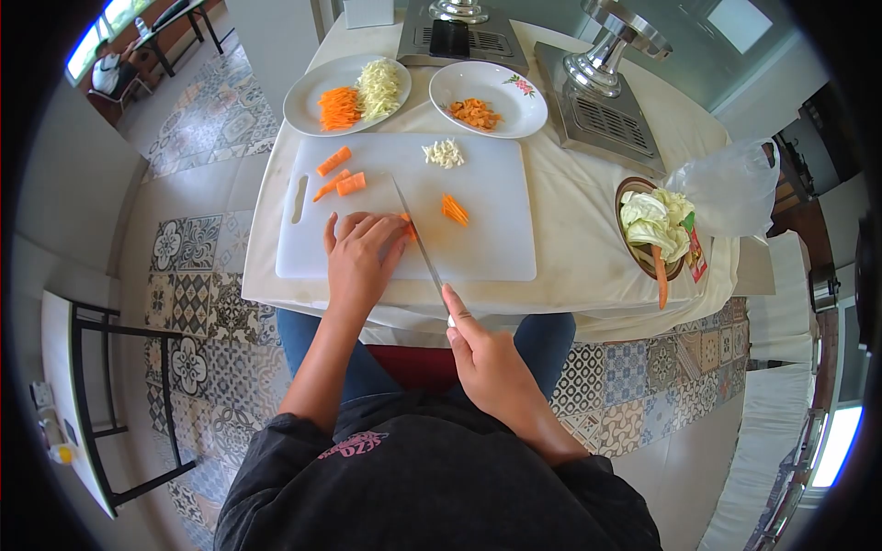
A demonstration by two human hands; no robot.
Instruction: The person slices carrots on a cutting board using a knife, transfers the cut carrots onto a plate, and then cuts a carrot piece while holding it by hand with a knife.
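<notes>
On the white cutting board (367, 163), my left hand (360, 250) presses down with its fingers gathered on a carrot piece (408, 226), mostly hidden beneath them. My right hand (484, 360) grips a knife (424, 250) by its handle; the blade slants up and left, right beside my left fingertips and the carrot. Thin carrot strips (454, 210) lie right of the blade. Several carrot chunks (351, 184) rest at the board's upper left. A small heap of chopped white pieces (443, 153) sits near its top edge.
Behind the board stand a plate (301, 103) of shredded carrot and cabbage and a floral bowl (445, 84) of orange pieces. Two metal stoves (602, 119) are farther back. At right are a basket (625, 190) with cabbage and carrot, and a plastic bag (730, 188). A person (112, 73) sits far left.
</notes>
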